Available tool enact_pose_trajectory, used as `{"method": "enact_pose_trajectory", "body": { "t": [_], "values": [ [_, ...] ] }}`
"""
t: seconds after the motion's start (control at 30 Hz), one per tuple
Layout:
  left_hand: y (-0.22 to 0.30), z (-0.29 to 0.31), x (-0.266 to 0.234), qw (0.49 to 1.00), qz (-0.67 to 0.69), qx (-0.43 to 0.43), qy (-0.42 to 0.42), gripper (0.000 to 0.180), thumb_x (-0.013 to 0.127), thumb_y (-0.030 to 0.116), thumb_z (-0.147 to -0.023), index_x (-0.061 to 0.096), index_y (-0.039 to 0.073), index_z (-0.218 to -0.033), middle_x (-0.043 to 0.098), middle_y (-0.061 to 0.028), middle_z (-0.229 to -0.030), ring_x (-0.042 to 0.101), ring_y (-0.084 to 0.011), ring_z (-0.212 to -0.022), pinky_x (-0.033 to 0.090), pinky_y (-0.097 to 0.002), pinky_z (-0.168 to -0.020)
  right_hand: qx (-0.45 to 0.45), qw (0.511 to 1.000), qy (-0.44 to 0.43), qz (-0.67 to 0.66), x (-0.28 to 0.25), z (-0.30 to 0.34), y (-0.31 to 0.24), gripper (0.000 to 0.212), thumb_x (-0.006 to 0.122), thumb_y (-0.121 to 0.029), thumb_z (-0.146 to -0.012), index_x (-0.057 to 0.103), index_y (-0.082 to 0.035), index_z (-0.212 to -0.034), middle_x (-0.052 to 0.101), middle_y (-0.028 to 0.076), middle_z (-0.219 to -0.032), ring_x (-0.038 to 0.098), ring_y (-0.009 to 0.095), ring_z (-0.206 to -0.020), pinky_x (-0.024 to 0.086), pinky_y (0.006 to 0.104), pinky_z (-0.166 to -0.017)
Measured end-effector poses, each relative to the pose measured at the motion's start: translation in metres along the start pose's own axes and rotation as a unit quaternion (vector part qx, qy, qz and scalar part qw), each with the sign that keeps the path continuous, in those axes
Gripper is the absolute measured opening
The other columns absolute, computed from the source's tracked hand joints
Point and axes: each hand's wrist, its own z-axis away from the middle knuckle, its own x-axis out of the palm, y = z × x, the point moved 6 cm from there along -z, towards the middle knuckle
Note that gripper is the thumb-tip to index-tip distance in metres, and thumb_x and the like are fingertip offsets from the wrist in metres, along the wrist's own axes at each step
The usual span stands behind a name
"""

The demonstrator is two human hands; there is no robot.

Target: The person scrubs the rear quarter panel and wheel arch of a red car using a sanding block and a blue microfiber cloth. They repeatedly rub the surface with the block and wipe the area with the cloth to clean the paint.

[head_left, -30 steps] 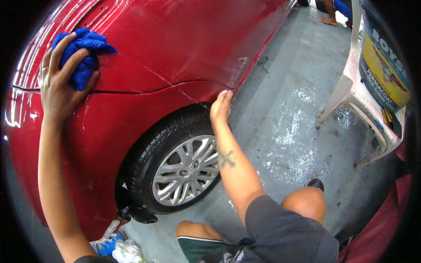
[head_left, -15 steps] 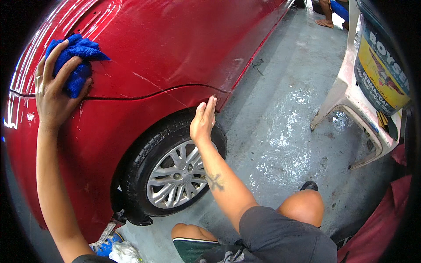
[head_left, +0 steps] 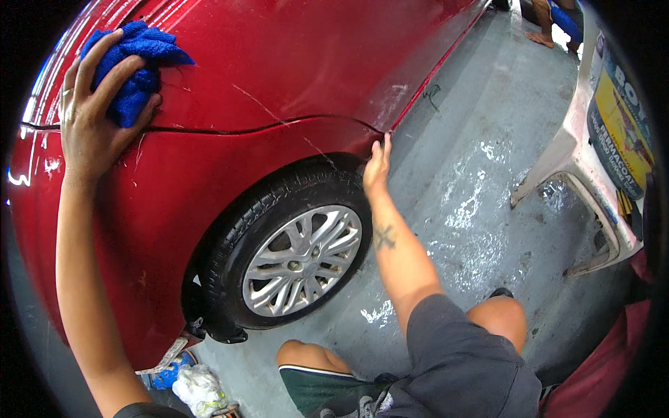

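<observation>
Bunched under the fingers of my left hand [head_left: 94, 115] is a blue microfiber cloth [head_left: 132, 87], resting on the red car panel [head_left: 230, 63] at the upper left. A panel seam runs just below it, and thin pale scratches cross the paint to the right. My right hand [head_left: 377, 165] is at the lower edge of the panel beside the wheel arch, its fingers straight and nothing visible in them. Whether its palm touches the paint is hidden. Below sits the black tire [head_left: 240, 233] with a silver multi-spoke wheel [head_left: 303, 261].
On the right, a white plastic chair [head_left: 582, 157] bears a paint bucket [head_left: 620, 125]. The grey floor [head_left: 460, 174] has shiny patches. A white plastic bag [head_left: 200, 390] and a blue round object [head_left: 171, 373] lie near the bumper. Another person's foot [head_left: 540, 38] shows far right.
My right hand has moved right, from over the tire to the panel's lower edge. My left hand stays on the blue cloth. The whole view has shifted a little.
</observation>
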Motion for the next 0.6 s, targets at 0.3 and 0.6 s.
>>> {"method": "enact_pose_trajectory", "body": {
  "t": [0.3,0.6],
  "values": [
    [-0.005,0.013,-0.003,1.000,-0.011,0.002,-0.020,0.054,0.094,0.036,-0.084,0.077,0.021,-0.133,0.058,-0.0088,-0.167,0.056,-0.0425,-0.148,0.048,-0.0570,-0.121,-0.002,0.999,-0.037,0.005,-0.002,-0.002,-0.007,0.065,0.049,-0.034,-0.119,0.038,0.004,-0.171,0.041,0.032,-0.175,0.043,0.049,-0.160,0.033,0.0515,-0.132],
    [-0.003,-0.001,-0.004,1.000,-0.002,0.005,0.009,0.053,0.095,0.037,-0.083,0.077,0.026,-0.133,0.057,-0.0030,-0.166,0.057,-0.0385,-0.146,0.049,-0.0547,-0.122,-0.015,0.999,-0.005,-0.040,-0.014,-0.012,0.007,0.064,0.037,-0.041,-0.124,0.044,0.006,-0.167,0.047,0.029,-0.172,0.044,0.042,-0.161,0.031,0.0474,-0.134]
  ]
}}
